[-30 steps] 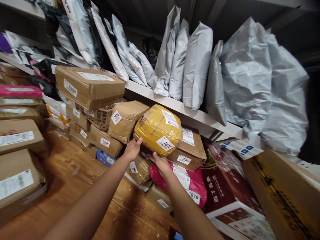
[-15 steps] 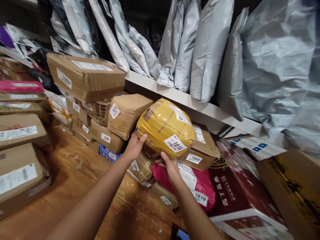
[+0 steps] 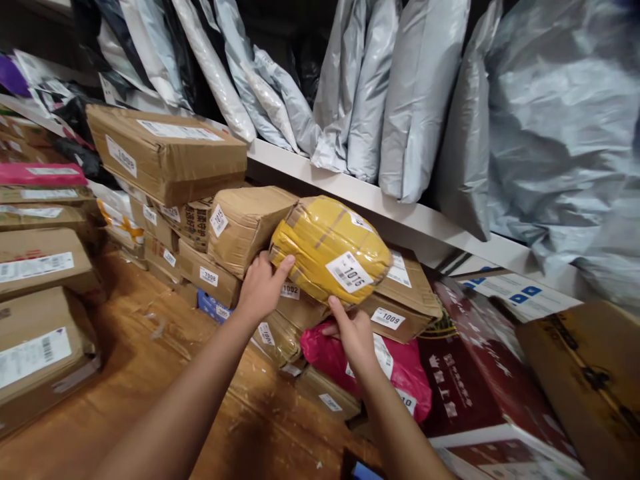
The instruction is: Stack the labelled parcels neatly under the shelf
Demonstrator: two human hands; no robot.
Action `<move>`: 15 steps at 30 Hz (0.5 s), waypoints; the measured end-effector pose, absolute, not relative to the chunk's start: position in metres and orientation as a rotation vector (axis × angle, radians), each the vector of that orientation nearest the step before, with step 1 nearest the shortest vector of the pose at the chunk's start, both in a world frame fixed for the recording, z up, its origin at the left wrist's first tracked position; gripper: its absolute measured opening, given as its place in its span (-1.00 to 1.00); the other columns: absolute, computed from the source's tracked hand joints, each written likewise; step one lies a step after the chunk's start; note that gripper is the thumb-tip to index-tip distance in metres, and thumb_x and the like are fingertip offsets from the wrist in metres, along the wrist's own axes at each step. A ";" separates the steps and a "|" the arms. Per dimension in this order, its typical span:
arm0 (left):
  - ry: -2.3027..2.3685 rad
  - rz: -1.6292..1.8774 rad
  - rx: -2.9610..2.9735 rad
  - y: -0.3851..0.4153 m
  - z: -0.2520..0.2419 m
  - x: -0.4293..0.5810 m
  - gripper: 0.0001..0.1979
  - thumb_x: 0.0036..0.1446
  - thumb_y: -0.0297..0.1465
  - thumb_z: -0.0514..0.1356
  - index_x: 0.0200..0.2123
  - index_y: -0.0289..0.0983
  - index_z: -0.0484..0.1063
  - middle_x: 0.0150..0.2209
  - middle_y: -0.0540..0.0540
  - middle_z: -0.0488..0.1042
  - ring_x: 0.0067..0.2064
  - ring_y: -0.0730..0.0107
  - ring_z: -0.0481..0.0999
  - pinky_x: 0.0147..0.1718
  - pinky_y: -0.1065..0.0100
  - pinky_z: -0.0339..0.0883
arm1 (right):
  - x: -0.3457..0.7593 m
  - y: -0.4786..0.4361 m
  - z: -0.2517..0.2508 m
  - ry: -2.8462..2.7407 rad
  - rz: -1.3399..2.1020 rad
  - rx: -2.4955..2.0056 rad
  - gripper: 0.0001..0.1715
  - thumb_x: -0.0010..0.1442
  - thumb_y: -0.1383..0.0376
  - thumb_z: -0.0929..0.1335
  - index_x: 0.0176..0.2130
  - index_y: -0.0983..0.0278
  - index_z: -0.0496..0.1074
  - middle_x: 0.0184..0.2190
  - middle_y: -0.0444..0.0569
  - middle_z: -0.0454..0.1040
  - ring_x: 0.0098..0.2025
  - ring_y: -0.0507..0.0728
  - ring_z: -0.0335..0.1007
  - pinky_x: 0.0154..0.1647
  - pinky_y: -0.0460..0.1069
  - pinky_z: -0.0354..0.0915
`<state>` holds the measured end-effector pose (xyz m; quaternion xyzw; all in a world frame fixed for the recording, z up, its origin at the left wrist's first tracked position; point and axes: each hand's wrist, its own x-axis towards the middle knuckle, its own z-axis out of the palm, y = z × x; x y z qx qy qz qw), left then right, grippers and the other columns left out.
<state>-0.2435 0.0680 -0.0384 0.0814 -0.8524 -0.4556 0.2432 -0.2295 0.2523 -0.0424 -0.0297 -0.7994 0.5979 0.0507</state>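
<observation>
A rounded parcel wrapped in yellow tape, with a white label reading 1016, rests on a stack of brown boxes under a shelf. My left hand presses against its left end, fingers on the yellow wrap. My right hand touches its lower front edge from below with the fingertips. Beneath it lie a brown box labelled 1009 and a pink bag. A brown box labelled 1015 leans against the parcel's left side.
A white shelf above holds several grey plastic mailer bags. A long brown box tops the stack at left. More boxes line the left side, and a red printed box and a brown carton stand at right. The floor is worn cardboard.
The yellow parcel has been pushed back and settled onto the stack. My left hand slid up onto its left end; my right hand shifted right along its lower edge.
</observation>
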 end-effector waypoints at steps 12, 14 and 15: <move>-2.205 -1.095 0.509 0.100 -0.048 -0.243 -0.33 0.14 -0.02 0.01 0.09 -0.49 0.20 -0.02 -0.46 0.31 0.11 -0.20 0.28 0.09 -0.06 0.16 | -0.228 0.247 -0.026 -2.836 0.878 -0.018 -0.50 -0.05 -0.12 0.36 -0.38 0.25 0.40 -0.45 0.09 0.58 -0.34 0.32 0.51 -0.39 0.06 0.28; -2.114 -1.079 0.430 0.099 -0.051 -0.232 -0.35 0.13 -0.06 0.03 0.09 -0.48 0.20 -0.02 -0.42 0.30 0.12 -0.16 0.26 0.11 -0.06 0.14 | -0.216 0.264 -0.025 -2.702 0.893 0.163 -0.61 -0.01 -0.03 0.37 -0.34 0.21 0.41 -0.43 -0.03 0.57 -0.37 0.24 0.49 -0.39 0.04 0.29; -2.078 -1.049 0.374 0.099 -0.049 -0.226 -0.36 0.12 -0.07 0.05 0.09 -0.48 0.20 -0.02 -0.40 0.28 0.12 -0.15 0.24 0.13 -0.06 0.12 | -0.214 0.276 -0.021 -2.571 0.893 0.230 -0.66 0.03 0.00 0.35 -0.33 0.20 0.42 -0.43 -0.06 0.56 -0.36 0.20 0.48 -0.34 0.04 0.31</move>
